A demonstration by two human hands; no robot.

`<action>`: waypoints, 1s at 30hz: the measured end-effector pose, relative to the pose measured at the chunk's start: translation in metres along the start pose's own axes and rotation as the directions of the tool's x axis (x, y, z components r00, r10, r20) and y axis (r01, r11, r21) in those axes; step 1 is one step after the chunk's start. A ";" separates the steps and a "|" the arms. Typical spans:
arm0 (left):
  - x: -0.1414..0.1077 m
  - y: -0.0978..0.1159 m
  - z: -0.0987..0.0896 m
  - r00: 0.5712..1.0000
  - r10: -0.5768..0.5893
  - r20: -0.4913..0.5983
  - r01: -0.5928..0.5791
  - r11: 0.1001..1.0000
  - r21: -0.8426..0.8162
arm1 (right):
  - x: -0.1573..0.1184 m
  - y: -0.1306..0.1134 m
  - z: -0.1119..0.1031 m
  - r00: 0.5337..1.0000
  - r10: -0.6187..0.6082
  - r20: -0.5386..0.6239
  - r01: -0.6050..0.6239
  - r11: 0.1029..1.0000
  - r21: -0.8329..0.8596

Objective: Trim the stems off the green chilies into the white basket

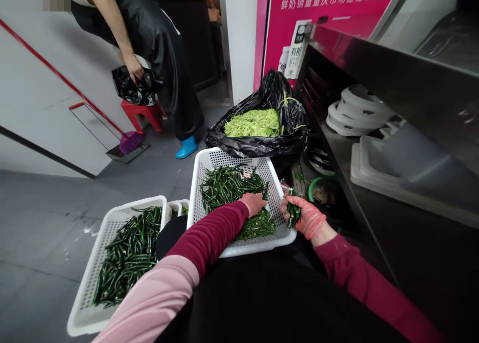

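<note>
A white perforated basket (196, 203) stands in front of me with long green chilies (228, 185) in its far part and a heap of thin green stems (258, 225) nearer me. My left hand (253, 203), in a thin pinkish glove, reaches down between the two heaps. Its fingers look closed, and whatever they grip is hidden. At the basket's right rim, my right hand (306, 217), gloved likewise, is closed around a small bunch of green chilies (293, 214).
More chilies fill a second white basket (80, 283) on the floor at left. Behind, a black bag (258, 146) holds pale green shreds (252, 123). A steel shelf (344, 168) with white dishes borders the right. Another person (160, 48) bends over a red stool (136, 114).
</note>
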State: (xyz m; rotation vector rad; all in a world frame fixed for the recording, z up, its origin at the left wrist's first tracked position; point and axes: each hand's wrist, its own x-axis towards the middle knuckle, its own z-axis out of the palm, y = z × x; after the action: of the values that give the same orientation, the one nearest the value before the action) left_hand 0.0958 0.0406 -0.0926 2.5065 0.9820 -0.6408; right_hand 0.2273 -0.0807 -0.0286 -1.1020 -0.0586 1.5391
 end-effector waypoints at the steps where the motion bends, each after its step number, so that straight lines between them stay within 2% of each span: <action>1: -0.004 -0.004 -0.001 1.000 0.003 -0.023 -0.003 1.000 -0.003 | -0.001 0.001 0.000 1.000 -0.010 0.001 0.010 1.000 -0.018; 4: -0.022 -0.019 -0.004 0.983 -0.030 -0.183 0.017 0.997 -0.071 | -0.002 0.007 0.003 0.999 -0.048 -0.013 0.047 0.994 -0.100; 6: -0.035 -0.028 -0.008 0.942 -0.088 -0.324 0.016 0.976 -0.217 | 0.000 0.013 0.008 0.997 -0.071 -0.004 0.070 0.984 -0.164; 8: -0.048 -0.032 -0.013 0.896 -0.168 -0.412 -0.035 0.896 -0.443 | 0.005 0.020 0.015 0.995 -0.097 0.022 0.099 0.968 -0.230; 9: -0.055 -0.033 -0.016 0.881 -0.222 -0.418 -0.065 0.817 -0.573 | 0.008 0.024 0.019 0.993 -0.114 0.033 0.118 0.955 -0.271; 10: -0.062 -0.033 -0.019 0.876 -0.275 -0.396 -0.089 0.714 -0.694 | 0.012 0.027 0.023 0.991 -0.129 0.037 0.135 0.939 -0.317; 12: -0.077 -0.033 -0.024 0.895 -0.330 -0.301 -0.115 0.481 -0.869 | 0.020 0.032 0.031 0.988 -0.152 0.040 0.155 0.898 -0.412; 14: -0.091 -0.033 -0.027 0.934 -0.282 -0.221 -0.133 0.301 -0.944 | 0.028 0.037 0.039 0.985 -0.152 0.082 0.173 0.862 -0.476; 16: -0.104 -0.032 -0.026 0.964 -0.182 -0.194 -0.157 0.201 -0.967 | 0.032 0.043 0.046 0.980 -0.100 0.170 0.173 0.850 -0.497; 18: -0.112 -0.028 -0.022 0.970 -0.138 -0.201 -0.180 0.155 -0.971 | 0.033 0.049 0.053 0.971 0.001 0.239 0.120 0.863 -0.491; 20: -0.116 -0.020 -0.016 0.962 -0.174 -0.210 -0.188 0.132 -0.973 | 0.031 0.055 0.056 0.960 0.091 0.265 0.049 0.877 -0.479; 24: -0.112 -0.010 -0.006 0.953 -0.255 -0.164 -0.143 0.101 -0.985 | 0.027 0.061 0.052 0.954 0.097 0.282 0.064 0.857 -0.512; 27: -0.108 -0.020 -0.007 0.920 -0.374 -0.119 -0.117 0.027 -0.993 | 0.027 0.057 0.041 0.961 0.130 0.245 0.024 0.841 -0.540; 29: -0.107 -0.032 -0.007 0.880 -0.465 -0.101 -0.130 -0.032 -0.991 | 0.027 0.053 0.034 0.967 0.155 0.204 -0.033 0.863 -0.504; 30: -0.108 -0.035 -0.006 0.873 -0.477 -0.096 -0.132 -0.041 -0.990 | 0.027 0.052 0.031 0.970 0.157 0.186 -0.054 0.884 -0.464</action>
State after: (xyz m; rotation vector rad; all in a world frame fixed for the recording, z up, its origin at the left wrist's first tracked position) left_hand 0.0025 0.0103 -0.0359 1.0382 1.2445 0.6006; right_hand 0.1721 -0.0597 -0.0579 -1.3108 -0.5453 1.7944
